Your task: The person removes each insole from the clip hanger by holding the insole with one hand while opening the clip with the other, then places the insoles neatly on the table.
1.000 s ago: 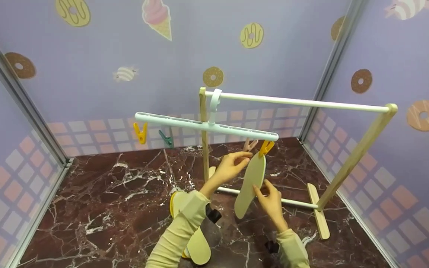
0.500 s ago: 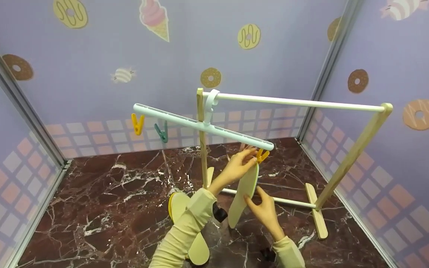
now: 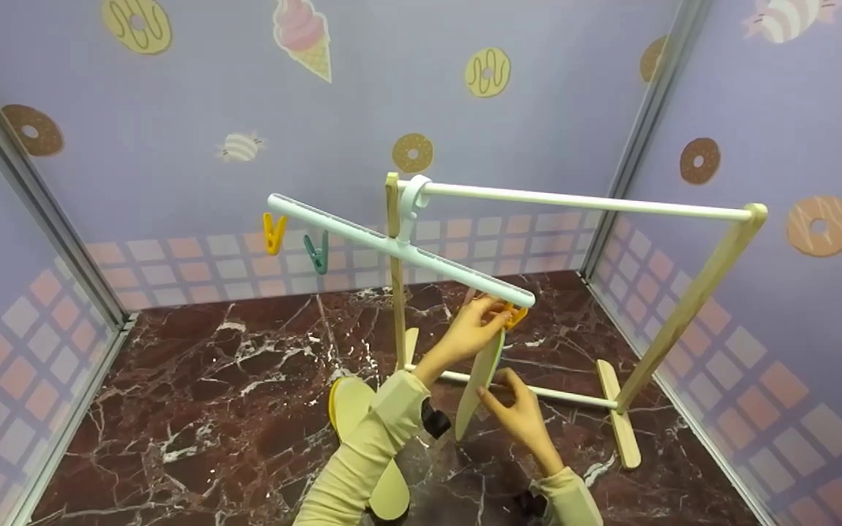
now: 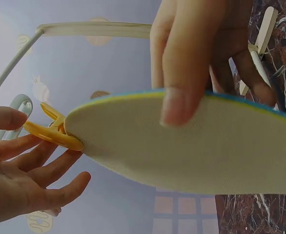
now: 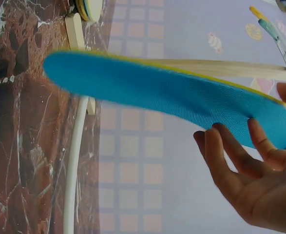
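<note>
An insole [image 4: 181,151], cream on one face and blue on the other, hangs below the low end of a pale blue clip hanger [image 3: 406,254]. At its upper end sits a yellow clothespin [image 4: 55,134], its tip meeting the insole's edge. My left hand [image 3: 472,329] pinches this clothespin between thumb and fingers. With the thumb on the cream face and fingers on the blue face, my right hand [image 3: 520,413] holds the insole lower down. In the right wrist view, my right fingers [image 5: 225,146] lie against the blue side.
The hanger hooks over the white bar [image 3: 589,201] of a wooden rack. Another yellow clothespin [image 3: 273,234] and a green clothespin [image 3: 316,253] dangle from its raised left end. More insoles [image 3: 353,405] lie on the dark marbled tabletop [image 3: 194,409], partly behind my left sleeve.
The hanger's right end has dipped and its left end has risen. My left hand has moved up onto the yellow clothespin; the insole has turned more edge-on and shifted left with my right hand.
</note>
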